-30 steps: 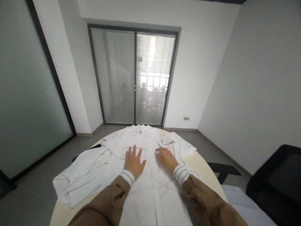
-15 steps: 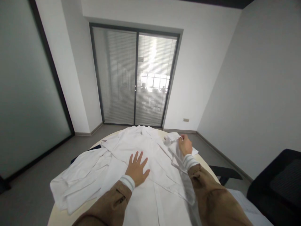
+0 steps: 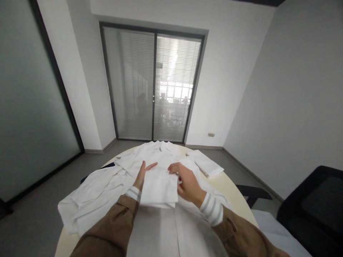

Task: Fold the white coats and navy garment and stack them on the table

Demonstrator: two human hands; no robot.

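A long white button-front garment [image 3: 158,228] with a collar lies spread over the round table. Above its middle is a folded white cloth [image 3: 159,188], roughly square, its layers visible along the near edge. My right hand [image 3: 189,184] pinches the upper right corner of this cloth between bent fingers. At the cloth's left edge is my left hand [image 3: 142,175], thumb and forefinger apart; its other fingers are hidden, and I cannot tell whether it grips the edge. Another folded white piece [image 3: 207,164] rests on the table at the far right.
The pale tabletop [image 3: 234,194] shows along its right rim. A black office chair [image 3: 313,207] with an armrest stands at the right, and white cloth or paper [image 3: 276,228] lies beside it. Further off are blinds-covered glass doors [image 3: 154,89].
My right hand has come from the far right to the middle with the folded white cloth. My left hand has lifted from lying flat on the garment and turned upright beside that cloth.
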